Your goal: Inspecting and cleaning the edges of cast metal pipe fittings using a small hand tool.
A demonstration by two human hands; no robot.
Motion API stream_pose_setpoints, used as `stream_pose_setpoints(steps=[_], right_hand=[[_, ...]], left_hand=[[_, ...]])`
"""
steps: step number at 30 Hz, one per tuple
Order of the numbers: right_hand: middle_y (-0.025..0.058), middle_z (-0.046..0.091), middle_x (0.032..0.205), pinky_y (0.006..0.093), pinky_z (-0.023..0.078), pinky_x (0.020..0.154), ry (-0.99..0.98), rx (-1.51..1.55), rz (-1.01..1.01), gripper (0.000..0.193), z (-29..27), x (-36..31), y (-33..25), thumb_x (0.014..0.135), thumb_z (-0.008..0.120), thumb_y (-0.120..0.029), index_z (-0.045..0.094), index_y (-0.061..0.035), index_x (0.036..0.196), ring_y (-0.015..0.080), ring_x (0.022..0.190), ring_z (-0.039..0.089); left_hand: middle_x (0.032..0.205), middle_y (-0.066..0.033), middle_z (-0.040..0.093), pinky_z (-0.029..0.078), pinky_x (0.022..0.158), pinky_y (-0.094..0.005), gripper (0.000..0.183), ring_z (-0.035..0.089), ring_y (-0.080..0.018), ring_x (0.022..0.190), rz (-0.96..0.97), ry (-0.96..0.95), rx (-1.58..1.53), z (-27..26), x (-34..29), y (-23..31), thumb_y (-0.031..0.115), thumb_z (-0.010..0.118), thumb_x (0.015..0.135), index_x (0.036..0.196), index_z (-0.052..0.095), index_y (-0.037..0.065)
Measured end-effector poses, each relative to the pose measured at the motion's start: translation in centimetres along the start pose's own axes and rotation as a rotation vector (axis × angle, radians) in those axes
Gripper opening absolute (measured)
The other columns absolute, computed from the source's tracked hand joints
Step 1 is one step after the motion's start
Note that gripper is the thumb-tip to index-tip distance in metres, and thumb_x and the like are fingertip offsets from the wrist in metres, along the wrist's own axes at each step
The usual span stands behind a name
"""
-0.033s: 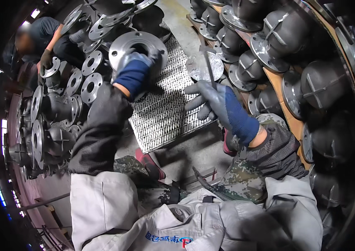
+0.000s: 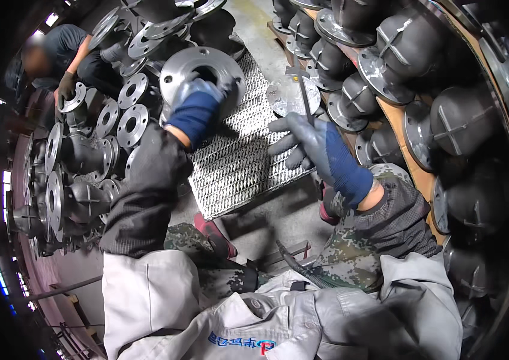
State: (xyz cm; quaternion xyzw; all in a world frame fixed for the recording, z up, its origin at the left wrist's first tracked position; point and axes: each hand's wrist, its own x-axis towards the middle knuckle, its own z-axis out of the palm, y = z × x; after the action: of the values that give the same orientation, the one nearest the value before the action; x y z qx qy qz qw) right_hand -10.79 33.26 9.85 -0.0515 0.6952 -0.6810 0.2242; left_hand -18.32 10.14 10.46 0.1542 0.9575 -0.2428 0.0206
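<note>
My left hand (image 2: 197, 111), in a blue-and-grey glove, is closed on a flanged metal casting (image 2: 177, 60), its fingers at the central bore. The casting's round, bolt-holed face is turned up toward me; the hand hides part of the bore. In my gloved right hand (image 2: 314, 144) is a slim metal bar tool (image 2: 304, 99) with a crosspiece and a small yellow spot near its far end, much like a caliper. Thumb and palm hold the bar while the other fingers point left. Behind the tool is a shiny round metal disc (image 2: 281, 99).
A metal grating platform (image 2: 230, 174) lies before me. Dark flanged castings (image 2: 80, 153) are heaped at left. More castings (image 2: 386, 78) stand in rows on cardboard (image 2: 410, 144) at right. Another person (image 2: 62, 54) crouches far left, a gloved hand at a flange.
My left hand and the flanged casting have shifted slightly right and toward me. The bar tool has turned a little, and its yellow spot now shows.
</note>
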Motion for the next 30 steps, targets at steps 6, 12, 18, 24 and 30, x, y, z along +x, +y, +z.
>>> stream_pose_setpoints(steps=[6, 12, 18, 24, 30], right_hand=[[0.0132, 0.068, 0.081, 0.0215, 0.041, 0.048, 0.150, -0.030, -0.043, 0.052, -1.4, -0.5, 0.1, 0.093, 0.040, -0.045, 0.058, -0.0005, 0.110, 0.0115, 0.052, 0.057], [0.0137, 0.065, 0.081, 0.0258, 0.050, 0.054, 0.124, -0.015, -0.041, 0.044, -0.1, 0.8, 1.4, 0.094, 0.044, -0.038, 0.058, 0.0011, 0.109, 0.0167, 0.060, 0.061], [0.0138, 0.062, 0.075, 0.0277, 0.051, 0.056, 0.109, -0.244, -0.181, 0.032, 5.6, 7.5, 3.4, 0.092, 0.053, -0.029, 0.060, -0.0010, 0.106, 0.0158, 0.059, 0.061], [0.0016, 0.061, 0.073, 0.0215, 0.043, 0.051, -0.106, -0.216, -0.056, 0.042, 10.1, 9.6, 2.0, 0.095, 0.043, -0.041, 0.061, -0.0044, 0.100, 0.0072, 0.056, 0.054], [-0.0005, 0.058, 0.072, 0.0172, 0.036, 0.043, -0.269, 0.034, -0.023, 0.042, 9.7, 9.9, 0.7, 0.095, 0.045, -0.039, 0.063, -0.0014, 0.100, 0.0049, 0.051, 0.054]], left_hand=[[0.066, -0.0135, 0.056, 0.038, 0.095, -0.0366, 0.025, 0.058, -0.0295, 0.071, -0.152, 0.368, -0.335, 5.5, -4.3, 4.7, 0.018, 0.043, 0.087, 0.071, 0.058, 0.005], [0.092, -0.0207, 0.055, 0.047, 0.081, -0.0400, 0.046, 0.057, -0.0345, 0.084, 0.020, 0.025, -0.098, 0.5, -10.6, 4.2, 0.011, 0.066, 0.060, 0.099, 0.050, -0.006], [0.077, -0.0155, 0.061, 0.043, 0.091, -0.0421, 0.079, 0.062, -0.0321, 0.075, -0.246, 0.300, -0.503, 1.8, -13.9, 1.2, 0.017, 0.068, 0.063, 0.135, 0.039, 0.003], [0.082, -0.0154, 0.058, 0.041, 0.094, -0.0444, 0.092, 0.057, -0.0346, 0.079, -0.196, 0.265, -0.512, 1.7, -15.7, 2.2, 0.016, 0.068, 0.058, 0.141, 0.029, 0.003], [0.109, -0.0203, 0.063, 0.049, 0.084, -0.0367, 0.043, 0.064, -0.0259, 0.091, -0.255, 0.601, -1.285, 3.7, -18.9, -3.1, 0.010, 0.063, 0.083, 0.124, 0.053, -0.001]])
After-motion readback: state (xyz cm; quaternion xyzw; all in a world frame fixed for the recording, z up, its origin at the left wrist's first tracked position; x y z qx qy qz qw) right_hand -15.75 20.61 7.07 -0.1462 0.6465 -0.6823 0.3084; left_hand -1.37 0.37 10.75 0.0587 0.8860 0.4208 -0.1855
